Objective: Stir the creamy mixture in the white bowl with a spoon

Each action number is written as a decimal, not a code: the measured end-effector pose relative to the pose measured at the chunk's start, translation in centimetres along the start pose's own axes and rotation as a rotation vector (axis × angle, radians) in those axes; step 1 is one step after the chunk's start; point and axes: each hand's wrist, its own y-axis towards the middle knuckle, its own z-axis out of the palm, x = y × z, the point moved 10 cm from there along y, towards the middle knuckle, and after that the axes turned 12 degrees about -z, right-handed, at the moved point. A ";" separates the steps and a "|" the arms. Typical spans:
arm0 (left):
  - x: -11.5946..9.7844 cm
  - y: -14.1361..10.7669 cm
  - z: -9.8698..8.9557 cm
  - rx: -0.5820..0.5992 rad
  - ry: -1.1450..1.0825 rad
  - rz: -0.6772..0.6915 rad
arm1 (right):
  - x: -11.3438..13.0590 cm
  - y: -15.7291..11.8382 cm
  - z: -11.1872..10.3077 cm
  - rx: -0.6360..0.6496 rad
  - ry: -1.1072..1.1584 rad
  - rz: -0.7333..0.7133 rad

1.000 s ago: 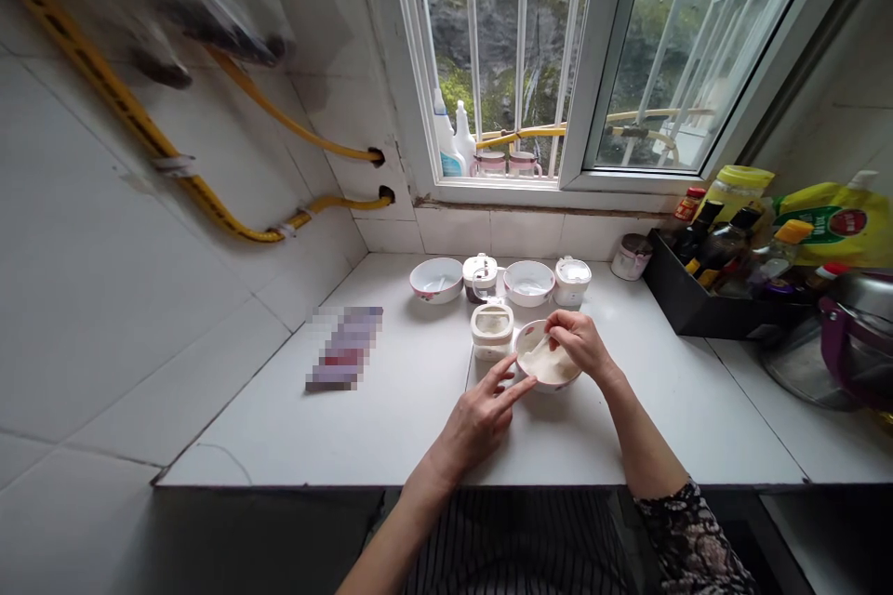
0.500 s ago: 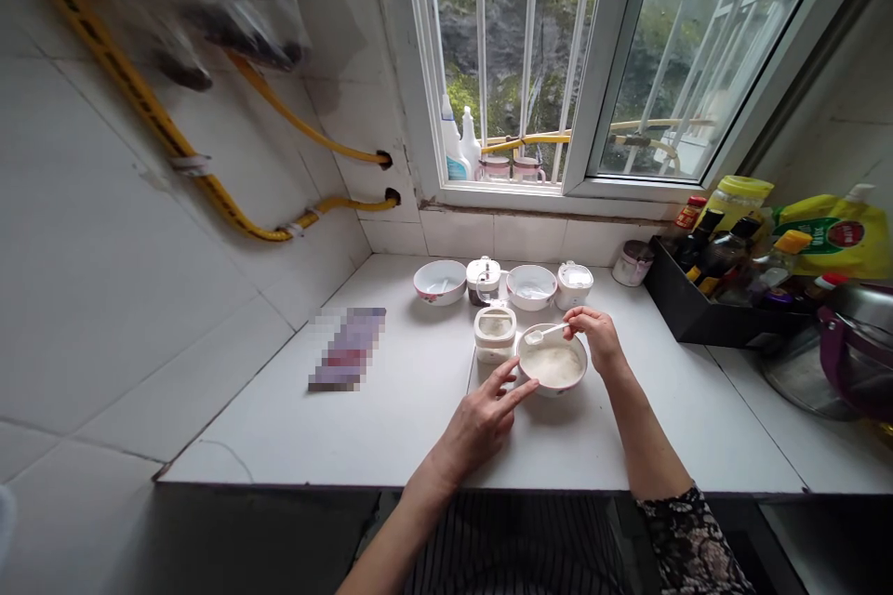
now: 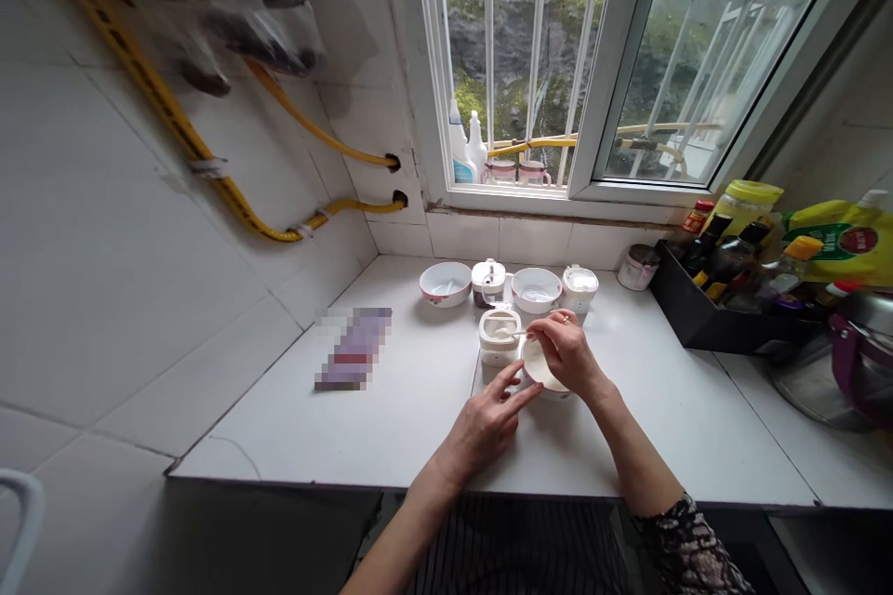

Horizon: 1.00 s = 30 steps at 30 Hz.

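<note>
A small white spoon [image 3: 517,332] is pinched in my right hand [image 3: 570,358], which hangs over the bowl's right side. The spoon's head is at the open top of a white lidded jar [image 3: 499,355], with pale contents inside. Just right of the jar stands a bowl [image 3: 558,396] holding a whitish substance; my right hand hides part of it. My left hand [image 3: 481,428] has its fingers stretched and apart, the tips touching the bowl's left rim.
Behind stand a floral bowl [image 3: 445,286], a jar with dark contents [image 3: 487,284], another bowl [image 3: 537,290] and a white jar [image 3: 579,288]. A black box of bottles [image 3: 687,321] and a metal pot [image 3: 813,386] are at right. A blurred purple packet [image 3: 354,349] lies left.
My right hand has moved left with the spoon, from above the bowl to the open jar. My left hand remains at the bowl's rim. The view has shifted slightly.
</note>
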 end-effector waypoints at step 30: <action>-1.4 0.1 2.1 0.115 0.098 0.061 | -8.5 -3.5 -1.3 0.049 0.386 0.610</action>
